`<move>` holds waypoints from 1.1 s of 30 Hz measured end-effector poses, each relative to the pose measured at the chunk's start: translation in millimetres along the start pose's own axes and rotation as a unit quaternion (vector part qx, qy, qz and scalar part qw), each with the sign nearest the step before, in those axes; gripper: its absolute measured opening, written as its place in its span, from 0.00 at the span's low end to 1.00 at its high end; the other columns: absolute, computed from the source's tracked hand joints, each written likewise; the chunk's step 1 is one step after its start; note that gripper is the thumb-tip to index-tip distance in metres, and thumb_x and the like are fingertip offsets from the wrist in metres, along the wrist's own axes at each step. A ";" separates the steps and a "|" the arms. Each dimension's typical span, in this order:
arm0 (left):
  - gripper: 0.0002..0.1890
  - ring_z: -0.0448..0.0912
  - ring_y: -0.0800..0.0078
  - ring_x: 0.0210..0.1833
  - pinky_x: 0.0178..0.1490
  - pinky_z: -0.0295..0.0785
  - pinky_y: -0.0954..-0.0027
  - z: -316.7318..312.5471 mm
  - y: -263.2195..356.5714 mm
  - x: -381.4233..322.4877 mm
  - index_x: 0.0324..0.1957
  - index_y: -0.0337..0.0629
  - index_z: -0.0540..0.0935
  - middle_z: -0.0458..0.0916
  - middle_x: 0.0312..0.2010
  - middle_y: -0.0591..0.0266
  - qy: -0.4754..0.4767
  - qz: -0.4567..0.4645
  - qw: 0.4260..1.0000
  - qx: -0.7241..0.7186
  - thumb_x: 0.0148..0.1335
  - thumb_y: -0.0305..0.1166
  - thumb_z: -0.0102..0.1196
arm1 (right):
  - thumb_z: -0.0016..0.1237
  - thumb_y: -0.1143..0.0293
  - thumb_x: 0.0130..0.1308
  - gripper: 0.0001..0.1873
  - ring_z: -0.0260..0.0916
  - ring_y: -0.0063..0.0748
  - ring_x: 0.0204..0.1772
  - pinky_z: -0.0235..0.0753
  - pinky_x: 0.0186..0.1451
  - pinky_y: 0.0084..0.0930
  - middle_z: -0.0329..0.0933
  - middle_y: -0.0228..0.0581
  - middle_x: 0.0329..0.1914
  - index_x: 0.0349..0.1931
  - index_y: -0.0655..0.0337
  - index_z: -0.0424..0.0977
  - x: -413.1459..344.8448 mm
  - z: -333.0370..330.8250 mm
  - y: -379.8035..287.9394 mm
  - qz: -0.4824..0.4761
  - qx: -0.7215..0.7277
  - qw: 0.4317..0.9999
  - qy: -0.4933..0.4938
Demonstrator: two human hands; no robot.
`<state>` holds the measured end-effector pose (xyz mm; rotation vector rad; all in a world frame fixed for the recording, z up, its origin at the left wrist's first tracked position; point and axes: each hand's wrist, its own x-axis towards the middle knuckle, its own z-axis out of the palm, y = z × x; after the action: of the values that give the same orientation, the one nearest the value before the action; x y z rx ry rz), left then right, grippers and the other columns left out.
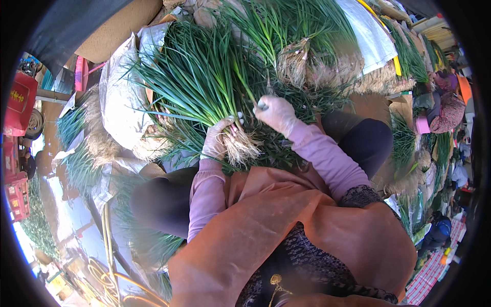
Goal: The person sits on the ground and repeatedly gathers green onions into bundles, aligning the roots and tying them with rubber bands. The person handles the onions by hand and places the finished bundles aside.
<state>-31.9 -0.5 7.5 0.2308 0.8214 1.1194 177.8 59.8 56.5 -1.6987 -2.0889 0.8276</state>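
Note:
My left hand (217, 139), in a thin pale glove, is closed around the white lower stems of a bunch of green onions (199, 84). Their leaves fan out away from me, and the pale roots hang towards my lap. Just right of the bunch is my right hand (275, 114), also gloved, with its fingers curled at the lower end of a thin green stalk (245, 86). Loose green leaves (276, 149) lie below and around both hands. Beyond the right hand rests another pile of green onions (295, 63) with tangled roots.
A white plastic sack (124, 96) stands on the left, near more bundled onions (76, 157). White sheeting (370, 38) covers part of the pile at the upper right. Yellowish hose (101, 274) lies at the lower left. Other people (447, 111) are at the far right, among further bundles.

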 end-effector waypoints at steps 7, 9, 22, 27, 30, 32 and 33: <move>0.10 0.76 0.76 0.19 0.21 0.69 0.80 5.2 -5.7 5.3 0.38 0.30 0.84 0.81 0.22 0.58 0.064 -0.004 0.996 0.065 0.62 0.30 0.60 | 0.53 0.61 0.57 0.09 0.79 0.47 0.33 0.78 0.35 0.42 0.78 0.40 0.29 0.31 0.55 0.76 -46.5 24.1 -21.2 -0.185 -0.098 0.978 0.025; 0.09 0.76 0.76 0.19 0.21 0.70 0.81 5.6 -3.7 1.8 0.38 0.30 0.84 0.81 0.21 0.59 0.043 -0.017 0.996 0.080 0.61 0.29 0.60 | 0.54 0.63 0.56 0.08 0.78 0.46 0.31 0.78 0.33 0.41 0.77 0.39 0.28 0.31 0.56 0.74 -49.3 25.2 -23.3 -0.181 -0.142 0.973 -0.001; 0.11 0.76 0.76 0.20 0.23 0.68 0.81 8.8 -5.2 -4.3 0.37 0.27 0.83 0.82 0.24 0.56 0.017 -0.005 0.992 0.121 0.59 0.29 0.59 | 0.54 0.61 0.64 0.11 0.78 0.50 0.38 0.75 0.44 0.37 0.80 0.48 0.34 0.38 0.61 0.78 6.8 44.7 1.3 0.102 0.320 0.938 -0.083; 0.06 0.78 0.73 0.19 0.22 0.71 0.77 6.6 -11.7 -5.4 0.33 0.30 0.83 0.82 0.21 0.57 0.060 0.012 0.992 0.115 0.58 0.25 0.61 | 0.54 0.65 0.61 0.09 0.77 0.50 0.40 0.77 0.45 0.41 0.78 0.44 0.33 0.34 0.60 0.76 -25.3 50.8 -31.5 -0.174 0.091 0.966 0.169; 0.08 0.77 0.74 0.19 0.22 0.71 0.78 5.1 -14.8 -5.6 0.35 0.29 0.84 0.82 0.23 0.58 0.061 0.006 0.993 0.103 0.58 0.25 0.60 | 0.53 0.67 0.67 0.07 0.75 0.35 0.34 0.77 0.38 0.29 0.79 0.40 0.34 0.39 0.61 0.78 -26.2 21.6 -51.2 -0.207 0.217 0.934 0.196; 0.13 0.79 0.76 0.26 0.28 0.70 0.81 2.0 -7.2 -5.9 0.41 0.27 0.83 0.83 0.28 0.58 -0.016 0.034 0.988 0.148 0.58 0.29 0.59 | 0.50 0.68 0.71 0.09 0.73 0.22 0.31 0.75 0.35 0.21 0.80 0.36 0.36 0.45 0.63 0.77 -10.3 -6.3 -51.7 -0.131 0.363 0.905 0.177; 0.17 0.79 0.73 0.29 0.32 0.74 0.77 -0.4 0.6 -5.5 0.46 0.26 0.81 0.83 0.29 0.55 -0.023 0.006 0.993 0.119 0.58 0.30 0.59 | 0.48 0.68 0.73 0.12 0.71 0.16 0.31 0.75 0.34 0.16 0.81 0.35 0.38 0.50 0.64 0.76 -2.1 -23.9 -41.9 -0.058 0.460 0.878 0.117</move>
<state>-33.6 -5.0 10.0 0.4599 0.9130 1.0235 159.6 58.1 101.2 -1.0559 -1.2595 1.2295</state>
